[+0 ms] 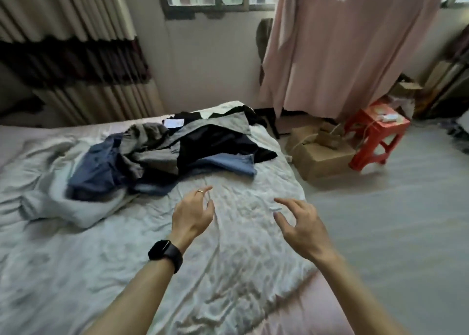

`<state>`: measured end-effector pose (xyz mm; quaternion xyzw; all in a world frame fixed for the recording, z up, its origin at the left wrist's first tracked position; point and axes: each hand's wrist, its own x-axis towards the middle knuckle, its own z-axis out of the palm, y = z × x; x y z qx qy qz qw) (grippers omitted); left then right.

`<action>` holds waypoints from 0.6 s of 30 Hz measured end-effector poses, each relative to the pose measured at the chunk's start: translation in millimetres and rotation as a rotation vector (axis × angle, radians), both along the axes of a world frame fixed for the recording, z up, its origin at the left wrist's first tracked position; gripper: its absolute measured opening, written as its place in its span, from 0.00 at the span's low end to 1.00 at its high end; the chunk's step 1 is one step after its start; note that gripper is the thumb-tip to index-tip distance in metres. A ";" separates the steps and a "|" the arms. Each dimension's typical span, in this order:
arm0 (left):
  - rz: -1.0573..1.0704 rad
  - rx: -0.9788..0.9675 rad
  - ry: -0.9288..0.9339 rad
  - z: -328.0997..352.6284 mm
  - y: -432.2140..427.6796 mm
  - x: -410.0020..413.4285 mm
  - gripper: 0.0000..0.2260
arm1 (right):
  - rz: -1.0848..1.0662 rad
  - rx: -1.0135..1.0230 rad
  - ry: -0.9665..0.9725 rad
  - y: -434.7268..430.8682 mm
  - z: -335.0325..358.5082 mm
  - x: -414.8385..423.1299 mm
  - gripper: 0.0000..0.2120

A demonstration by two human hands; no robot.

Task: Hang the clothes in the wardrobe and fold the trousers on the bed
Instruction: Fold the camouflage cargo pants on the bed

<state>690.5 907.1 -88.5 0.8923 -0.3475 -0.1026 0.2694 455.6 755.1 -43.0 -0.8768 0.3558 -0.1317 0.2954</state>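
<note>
The pile of clothes (162, 154) lies on the far part of the bed (76, 258), stretched left to right, a denim leg (228, 165) pointing right. Nearer, left hand (193, 215) and right hand (302, 223) hover, fingers loosely spread, holding nothing.

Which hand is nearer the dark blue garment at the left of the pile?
Left. The left hand is open over the sheet, just right of and below the dark blue garment. The right hand, also open, is farther right.
</note>
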 end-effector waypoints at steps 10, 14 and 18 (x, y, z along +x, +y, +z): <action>0.258 0.172 -0.009 -9.0 30.5 85.7 0.20 | 0.332 0.029 0.091 -40.4 -27.2 160.9 0.19; 0.324 0.265 -0.010 -30.7 42.3 113.3 0.21 | 0.446 0.051 0.130 -46.2 -68.4 209.2 0.19; 0.341 0.358 0.011 -57.4 43.2 146.6 0.21 | 0.520 0.044 0.226 -54.8 -121.1 258.0 0.20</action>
